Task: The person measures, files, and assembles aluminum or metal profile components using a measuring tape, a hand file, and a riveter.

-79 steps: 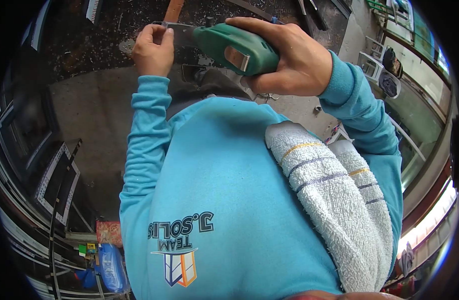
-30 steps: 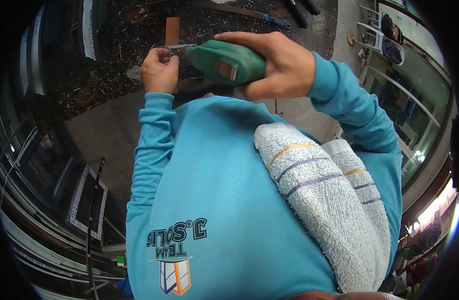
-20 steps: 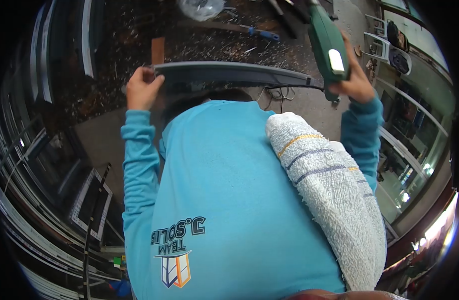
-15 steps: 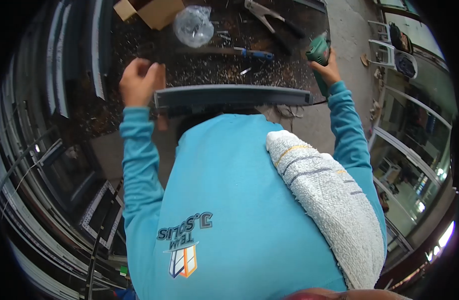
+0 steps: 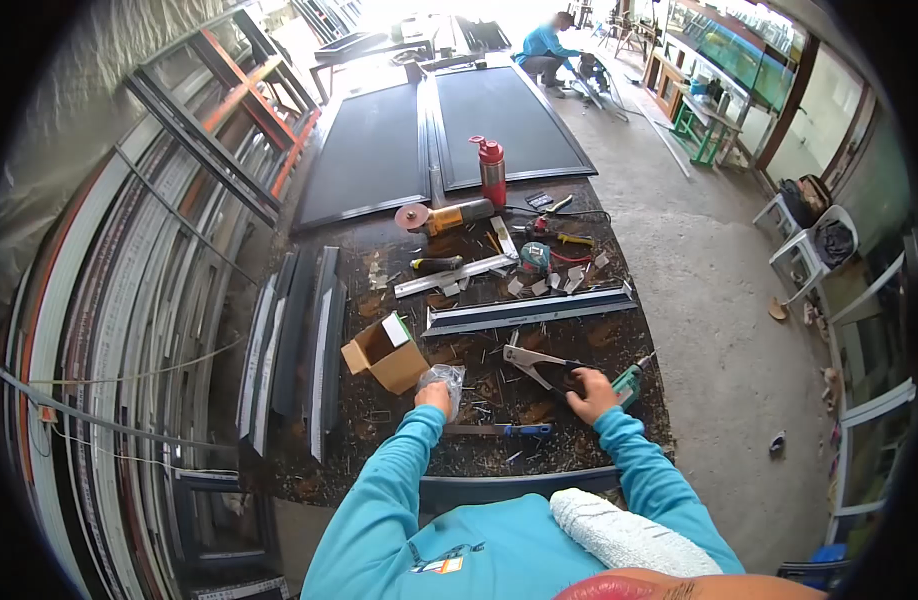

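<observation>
A white towel [image 5: 629,533] lies over the person's right shoulder. Just beyond the body, a dark metal bar [image 5: 519,488] lies along the near edge of the dark, littered table [image 5: 379,470]. Past it is a file [image 5: 524,431] with a blue handle, lying crosswise.

The left hand [image 5: 434,400] is at a clear plastic bag [image 5: 449,384], beside the cardboard box [image 5: 389,355], whose flaps are open. Its fingers are bent at the bag, but I cannot tell whether they are clamped on it. The right hand [image 5: 591,397] is at the black handles of a long-handled hand tool [image 5: 539,368], with a green drill [image 5: 631,384] just beside it on the right. Its thumb and fingers are bent and slightly apart; I cannot tell whether they grip the handles or the drill.

Farther on, a long metal strip [image 5: 529,311] lies across the table, with small metal pieces scattered beyond it. Next come a metal corner piece [image 5: 459,276], a yellow grinder [image 5: 444,216] and an upright red-topped bottle [image 5: 492,175]. Two dark panels [image 5: 364,160] lie side by side at the far end. Beyond them, a co-worker [image 5: 545,50] in blue crouches on the floor.
</observation>
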Available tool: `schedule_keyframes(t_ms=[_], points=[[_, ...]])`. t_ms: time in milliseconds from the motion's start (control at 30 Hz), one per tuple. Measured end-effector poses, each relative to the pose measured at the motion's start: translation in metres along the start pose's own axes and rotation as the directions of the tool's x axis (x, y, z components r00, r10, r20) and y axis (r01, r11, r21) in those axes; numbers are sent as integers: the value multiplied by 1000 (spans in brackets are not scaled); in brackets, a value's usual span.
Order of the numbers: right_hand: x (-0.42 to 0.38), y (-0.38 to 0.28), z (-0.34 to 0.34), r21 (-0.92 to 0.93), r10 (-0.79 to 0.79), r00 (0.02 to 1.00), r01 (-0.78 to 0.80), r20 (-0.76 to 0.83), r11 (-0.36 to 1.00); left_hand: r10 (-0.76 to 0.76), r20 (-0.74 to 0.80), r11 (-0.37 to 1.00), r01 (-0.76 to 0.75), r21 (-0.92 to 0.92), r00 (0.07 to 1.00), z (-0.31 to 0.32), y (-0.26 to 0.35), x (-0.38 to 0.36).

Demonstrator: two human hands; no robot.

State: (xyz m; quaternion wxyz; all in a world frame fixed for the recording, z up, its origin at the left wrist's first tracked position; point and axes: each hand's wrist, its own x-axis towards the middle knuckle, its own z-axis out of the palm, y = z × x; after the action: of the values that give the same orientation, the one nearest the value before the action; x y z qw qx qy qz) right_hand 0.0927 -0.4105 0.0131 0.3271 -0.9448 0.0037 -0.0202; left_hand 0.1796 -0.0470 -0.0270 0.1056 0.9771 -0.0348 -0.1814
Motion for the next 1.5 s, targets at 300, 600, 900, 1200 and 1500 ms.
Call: schedule_keyframes(t_ms=[300,600,900,1200,1500], points=[[50,-25,64,-175,52,974,-13,219,985,72,-20,979,-75,-189,997,-19,-23,-18],[10,-104,-67,775,-65,994,108,-87,623,203,-245,541,-317,-779,948,-91,8,-61],[-16,-133,-49,948,-301,915,-307,270,-81,469,-362,-178,-316,-932,806,-197,131,-109],[-25,-132,-46,930,-339,890,-354,305,-94,544,-365,-211,-297,-931,756,-185,124,-117],[-34,-140,-39,910,-328,867,-411,374,-47,529,-343,-196,-281,-939,776,-181,106,-128]])
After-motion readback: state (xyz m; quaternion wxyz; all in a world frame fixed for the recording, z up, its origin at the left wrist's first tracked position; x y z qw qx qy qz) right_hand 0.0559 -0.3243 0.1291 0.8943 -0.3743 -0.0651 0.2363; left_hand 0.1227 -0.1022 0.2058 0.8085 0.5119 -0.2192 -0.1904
